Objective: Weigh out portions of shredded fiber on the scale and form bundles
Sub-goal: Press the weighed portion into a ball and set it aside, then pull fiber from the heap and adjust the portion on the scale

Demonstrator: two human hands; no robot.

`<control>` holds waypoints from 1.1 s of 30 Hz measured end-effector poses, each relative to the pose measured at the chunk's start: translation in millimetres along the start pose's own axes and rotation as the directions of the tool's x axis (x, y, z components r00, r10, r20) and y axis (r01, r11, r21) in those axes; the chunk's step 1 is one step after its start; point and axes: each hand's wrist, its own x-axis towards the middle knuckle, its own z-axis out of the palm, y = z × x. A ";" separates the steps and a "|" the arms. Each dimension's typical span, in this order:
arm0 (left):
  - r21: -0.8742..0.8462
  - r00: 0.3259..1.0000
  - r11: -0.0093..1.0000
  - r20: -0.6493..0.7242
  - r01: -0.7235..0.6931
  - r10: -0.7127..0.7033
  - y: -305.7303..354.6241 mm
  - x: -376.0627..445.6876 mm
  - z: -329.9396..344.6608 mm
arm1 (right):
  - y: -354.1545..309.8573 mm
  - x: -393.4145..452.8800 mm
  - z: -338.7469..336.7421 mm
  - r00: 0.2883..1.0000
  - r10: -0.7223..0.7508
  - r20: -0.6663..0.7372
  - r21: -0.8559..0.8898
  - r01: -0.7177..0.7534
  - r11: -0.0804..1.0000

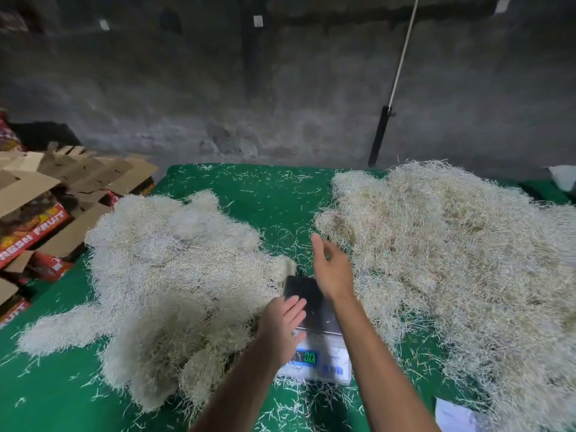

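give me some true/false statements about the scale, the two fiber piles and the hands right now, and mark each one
1. The scale sits between the two piles on the green table cover. True.
2. The scale's dark platform carries a heaped portion of fiber. False: it holds only a few stray strands.
3. The left hand has its fingers straight, lying at the platform's left edge. True.
4. The right hand grips a bundle of fiber. False: it holds nothing, fingers relaxed, beside the right pile.
5. Cardboard boxes are stacked to the left of the left pile. True.
6. The scale's display is dark. False: green digits glow on it.
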 end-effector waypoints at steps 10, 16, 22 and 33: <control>0.058 0.990 0.998 0.144 0.003 -0.011 -9.7 30.1 32.9 | 84.9 7.5 -9.3 0.995 -0.018 -0.097 -0.095 0.009 0.995; 0.186 0.968 0.982 0.244 0.008 -0.054 -34.5 79.4 74.9 | 186.3 26.6 -61.9 0.999 0.042 0.034 -0.655 -0.009 0.755; 0.391 0.978 0.920 0.183 0.019 -0.098 -50.8 133.0 113.9 | 241.5 64.3 -57.0 0.986 0.116 0.118 -0.703 0.000 0.711; 0.202 0.994 0.973 -0.006 0.110 -0.111 -62.6 193.0 148.4 | 230.2 86.9 -56.8 0.998 0.051 0.038 0.079 -0.054 0.995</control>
